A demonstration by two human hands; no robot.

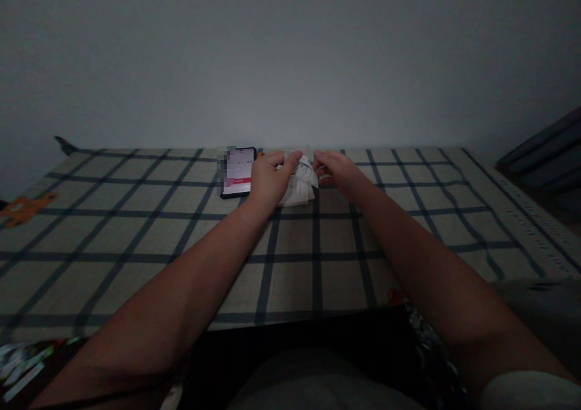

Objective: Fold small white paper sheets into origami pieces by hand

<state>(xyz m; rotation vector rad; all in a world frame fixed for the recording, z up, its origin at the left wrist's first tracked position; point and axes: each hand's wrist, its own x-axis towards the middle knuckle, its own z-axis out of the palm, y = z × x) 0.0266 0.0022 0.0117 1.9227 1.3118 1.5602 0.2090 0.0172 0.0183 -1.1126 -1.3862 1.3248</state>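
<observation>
We take this for a home, most likely a bedroom. Under our fingers spreads a soft checked sheet, as on a bed, running back to a bare pale wall just beyond them. Far to their left the cloth carries an orange cartoon figure. A phone lies just left of them, and dark furniture stands far to the right.

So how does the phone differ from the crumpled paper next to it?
The phone lies flat, screen up, on the checked cloth; the crumpled paper is held between the left hand and right hand. The phone is a rigid, dark-edged slab with a lit screen; the crumpled paper is creased and dull white. Both sit at the cloth's far side, near the wall.
</observation>
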